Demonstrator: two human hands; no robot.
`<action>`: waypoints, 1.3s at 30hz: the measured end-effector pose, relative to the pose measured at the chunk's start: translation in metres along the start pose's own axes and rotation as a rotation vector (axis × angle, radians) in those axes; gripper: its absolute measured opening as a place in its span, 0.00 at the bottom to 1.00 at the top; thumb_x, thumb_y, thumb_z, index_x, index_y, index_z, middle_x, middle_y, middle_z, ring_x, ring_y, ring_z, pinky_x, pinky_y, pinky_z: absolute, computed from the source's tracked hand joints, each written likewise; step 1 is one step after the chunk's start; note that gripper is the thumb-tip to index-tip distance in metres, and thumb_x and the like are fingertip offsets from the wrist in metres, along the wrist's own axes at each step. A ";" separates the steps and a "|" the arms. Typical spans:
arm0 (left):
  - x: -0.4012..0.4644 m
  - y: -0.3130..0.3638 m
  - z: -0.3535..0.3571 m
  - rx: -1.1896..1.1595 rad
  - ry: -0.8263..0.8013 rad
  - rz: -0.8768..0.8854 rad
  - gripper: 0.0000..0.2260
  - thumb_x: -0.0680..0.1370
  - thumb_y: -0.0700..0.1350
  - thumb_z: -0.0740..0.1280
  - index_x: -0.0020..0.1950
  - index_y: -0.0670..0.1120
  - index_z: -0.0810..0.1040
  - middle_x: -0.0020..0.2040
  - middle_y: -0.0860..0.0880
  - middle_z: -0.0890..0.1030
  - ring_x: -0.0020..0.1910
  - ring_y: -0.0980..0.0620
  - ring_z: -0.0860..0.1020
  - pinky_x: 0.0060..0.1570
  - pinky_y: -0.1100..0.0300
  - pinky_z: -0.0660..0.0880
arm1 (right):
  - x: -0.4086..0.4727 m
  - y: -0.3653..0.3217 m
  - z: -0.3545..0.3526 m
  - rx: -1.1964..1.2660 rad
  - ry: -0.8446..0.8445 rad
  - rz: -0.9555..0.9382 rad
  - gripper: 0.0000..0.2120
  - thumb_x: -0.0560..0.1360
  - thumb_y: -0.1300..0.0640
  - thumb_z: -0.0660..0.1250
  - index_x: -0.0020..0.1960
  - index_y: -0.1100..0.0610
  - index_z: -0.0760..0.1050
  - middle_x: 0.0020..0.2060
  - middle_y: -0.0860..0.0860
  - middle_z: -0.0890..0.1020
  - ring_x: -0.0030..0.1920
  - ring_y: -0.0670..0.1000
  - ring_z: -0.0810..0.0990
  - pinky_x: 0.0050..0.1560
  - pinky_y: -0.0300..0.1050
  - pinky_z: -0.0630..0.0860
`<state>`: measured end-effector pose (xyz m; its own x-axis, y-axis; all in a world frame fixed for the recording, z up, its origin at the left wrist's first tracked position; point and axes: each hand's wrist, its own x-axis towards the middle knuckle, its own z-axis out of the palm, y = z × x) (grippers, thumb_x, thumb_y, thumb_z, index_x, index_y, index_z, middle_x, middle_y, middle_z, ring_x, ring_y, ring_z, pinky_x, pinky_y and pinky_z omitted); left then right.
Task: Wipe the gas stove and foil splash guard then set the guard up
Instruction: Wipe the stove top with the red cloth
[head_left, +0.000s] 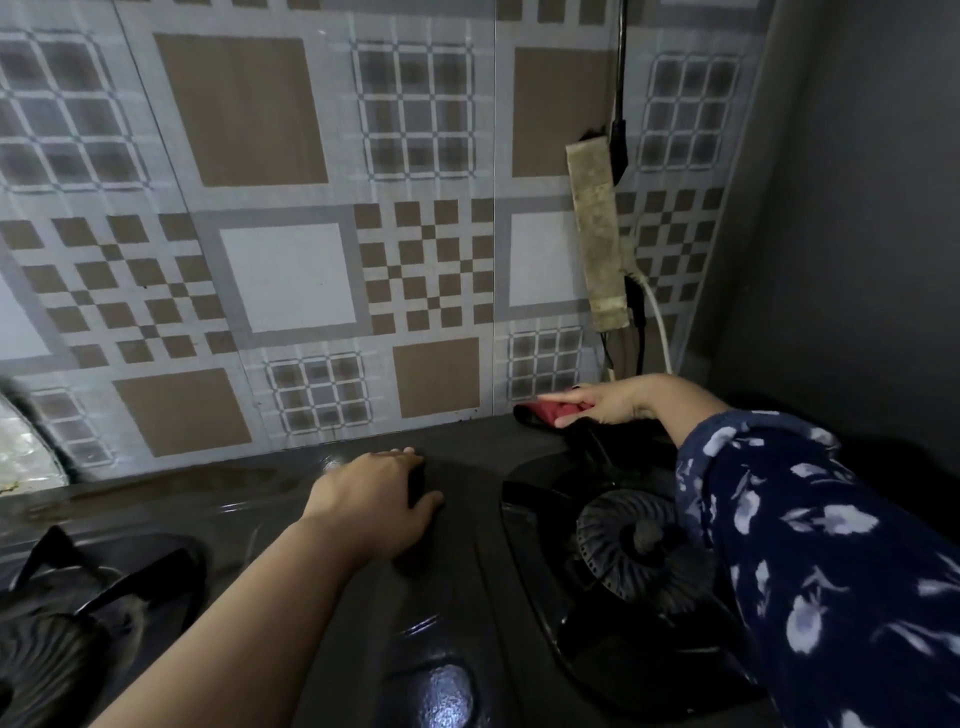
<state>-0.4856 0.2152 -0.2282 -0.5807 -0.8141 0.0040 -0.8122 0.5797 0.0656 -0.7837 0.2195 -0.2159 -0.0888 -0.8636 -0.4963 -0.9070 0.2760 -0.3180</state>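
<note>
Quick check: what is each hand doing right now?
Left hand: fingers curled over a dark ridge on the black gas stove top.
Right hand: closed on a red cloth.

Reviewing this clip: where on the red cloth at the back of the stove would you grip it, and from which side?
Probably the bunched near end of the red cloth, under the right hand, coming from the front right. Its far end is tucked against the patterned wall, leaving no room for fingers behind it.

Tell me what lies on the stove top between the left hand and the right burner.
In the head view, only bare dark stove top separates the left hand from the right burner; nothing stands there. The burner's recessed rim begins just right of the hand.
</note>
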 end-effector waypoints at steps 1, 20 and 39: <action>0.000 0.000 0.000 0.004 0.003 0.001 0.27 0.78 0.61 0.58 0.75 0.54 0.62 0.75 0.56 0.64 0.72 0.52 0.67 0.65 0.53 0.71 | 0.000 0.005 0.001 0.005 0.018 0.007 0.30 0.79 0.43 0.57 0.77 0.42 0.49 0.78 0.51 0.48 0.78 0.55 0.48 0.75 0.52 0.49; 0.000 -0.003 0.003 -0.067 -0.007 -0.012 0.26 0.78 0.59 0.59 0.75 0.52 0.62 0.74 0.53 0.67 0.70 0.51 0.69 0.61 0.54 0.72 | 0.005 -0.092 0.012 -0.278 -0.116 0.123 0.32 0.79 0.37 0.49 0.77 0.45 0.42 0.78 0.54 0.46 0.77 0.59 0.49 0.73 0.55 0.53; -0.086 -0.137 -0.029 -0.050 0.016 -0.347 0.26 0.78 0.60 0.56 0.72 0.47 0.67 0.72 0.46 0.70 0.70 0.44 0.69 0.68 0.51 0.66 | 0.013 -0.233 0.109 -0.319 0.138 -0.090 0.36 0.72 0.26 0.45 0.75 0.36 0.38 0.77 0.46 0.35 0.76 0.56 0.33 0.67 0.74 0.33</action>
<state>-0.3229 0.2052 -0.2081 -0.2696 -0.9629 -0.0113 -0.9569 0.2666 0.1151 -0.5291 0.1903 -0.2362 -0.0374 -0.9334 -0.3570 -0.9947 0.0691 -0.0767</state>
